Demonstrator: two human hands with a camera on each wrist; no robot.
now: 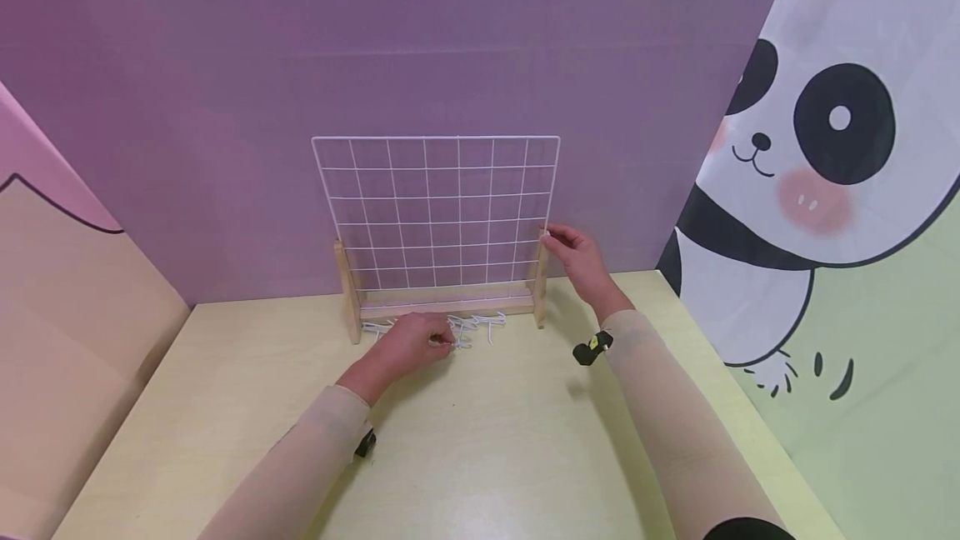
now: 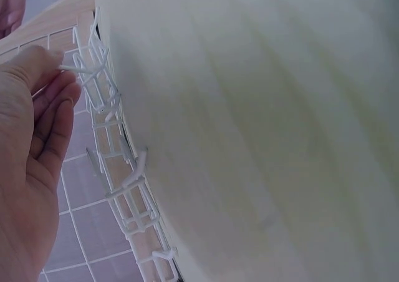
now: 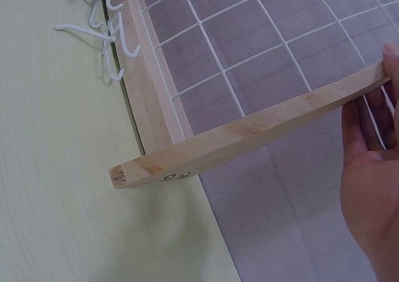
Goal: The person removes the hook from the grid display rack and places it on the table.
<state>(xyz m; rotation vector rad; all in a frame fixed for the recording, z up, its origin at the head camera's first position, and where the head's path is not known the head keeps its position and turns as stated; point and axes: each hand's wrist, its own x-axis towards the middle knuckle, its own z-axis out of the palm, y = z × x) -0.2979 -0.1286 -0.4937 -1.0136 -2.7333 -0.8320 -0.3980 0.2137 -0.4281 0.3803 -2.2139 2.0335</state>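
Observation:
A white wire grid panel (image 1: 435, 137) stands upright in a wooden base near the back of the table. White wire hooks (image 1: 489, 320), several of them, lie in a row along the front of the base. Between thumb and fingertips my left hand (image 1: 411, 345) pinches the end of one white hook (image 2: 78, 68), low at the row. My right hand (image 1: 583, 263) holds the top of the right wooden post (image 3: 249, 130), thumb on one side and fingers behind. Part of the hook row is hidden behind the left hand in the head view.
The pale wooden table (image 1: 480, 465) stretches in front of the rack. Close behind it is a purple backdrop (image 1: 480, 32). A panda-printed panel (image 1: 847, 232) borders the table's right side, and a peach panel (image 1: 67, 340) borders the left.

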